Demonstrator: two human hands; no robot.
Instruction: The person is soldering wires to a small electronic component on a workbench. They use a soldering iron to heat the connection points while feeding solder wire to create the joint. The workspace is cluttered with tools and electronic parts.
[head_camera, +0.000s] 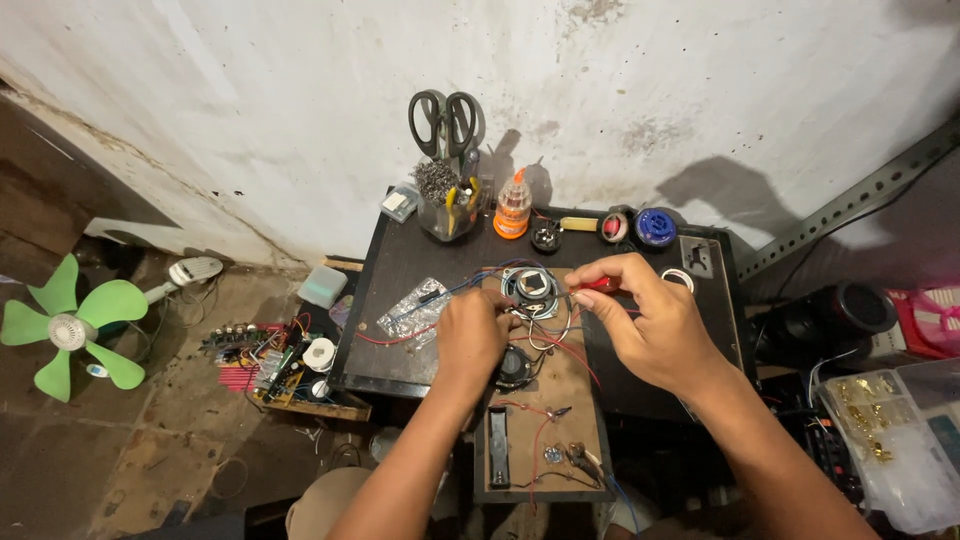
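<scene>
My left hand (470, 333) is closed around thin wires beside a small round speaker (530, 287) on the black tabletop (400, 265). My right hand (640, 315) pinches a red-handled tool (598, 284) at the speaker's right edge. Red, blue and black wires (470, 283) loop around the speaker. A second dark round part (514, 368) lies just below my left hand. Near me, a brown board (545, 440) carries a black battery holder (499, 445) and small parts.
At the back stand a cup with scissors (444, 125), an orange-capped bottle (512, 205), tape rolls (616, 225) and a blue round case (655, 227). A clear plastic bag (415, 312) lies left. On the floor: a green fan (70, 330), circuit boards (270, 360). A clear parts box (890, 440) sits right.
</scene>
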